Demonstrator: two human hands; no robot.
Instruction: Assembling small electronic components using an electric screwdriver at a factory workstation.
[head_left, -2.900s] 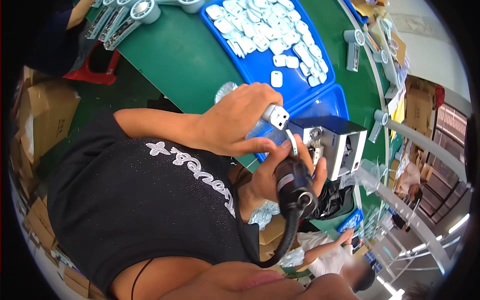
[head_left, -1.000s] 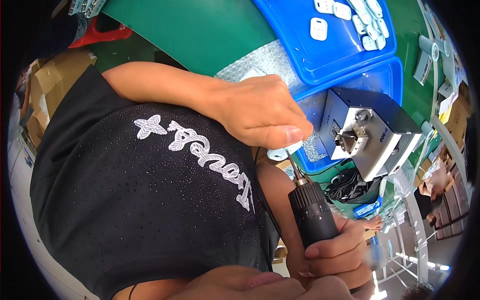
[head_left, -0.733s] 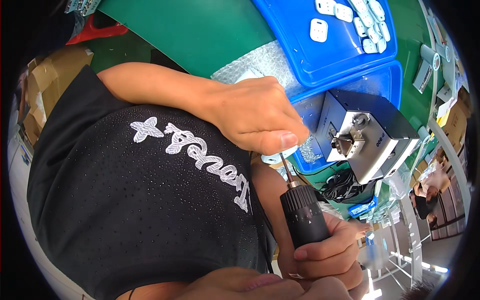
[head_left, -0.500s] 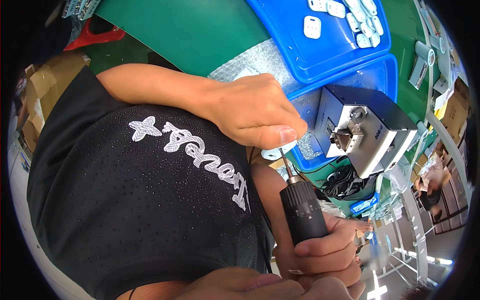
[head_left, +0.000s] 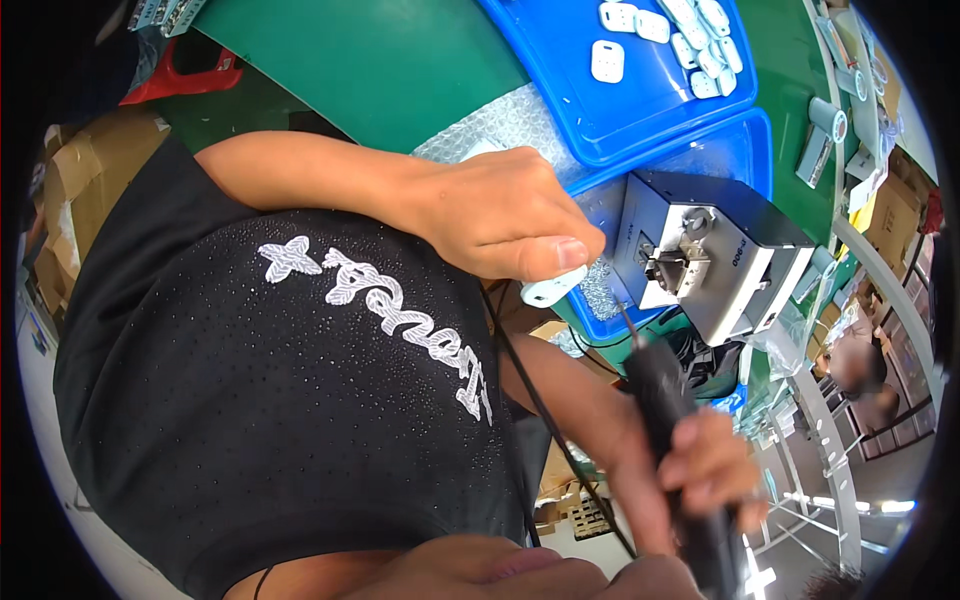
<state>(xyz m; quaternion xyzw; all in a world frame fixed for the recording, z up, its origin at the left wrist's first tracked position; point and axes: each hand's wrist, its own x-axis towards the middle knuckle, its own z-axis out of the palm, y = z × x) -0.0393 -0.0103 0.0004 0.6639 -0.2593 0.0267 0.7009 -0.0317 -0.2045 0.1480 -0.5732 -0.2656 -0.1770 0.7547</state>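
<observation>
My left hand [head_left: 500, 215] is closed around a small white plastic part [head_left: 552, 289], which sticks out below the thumb at the edge of the green table [head_left: 380, 60]. My right hand [head_left: 695, 475] grips a black electric screwdriver [head_left: 660, 395] lower right. It is blurred, and its thin bit points up toward the grey screw feeder box [head_left: 715, 255]. The bit tip is a short way to the right of the white part and does not touch it. A black cable runs down from the hands across my dark shirt.
A blue tray [head_left: 600, 120] holding several white plastic parts lies on the table above my left hand, with bubble wrap [head_left: 495, 125] beside it. Cardboard boxes [head_left: 65, 200] and a red object [head_left: 170, 80] are at the left. Another person [head_left: 860, 370] is at the far right.
The screwdriver bit was against the white part under my left hand. Now my right hand has drawn the screwdriver away to the right. The left hand has stayed closed on the part.
</observation>
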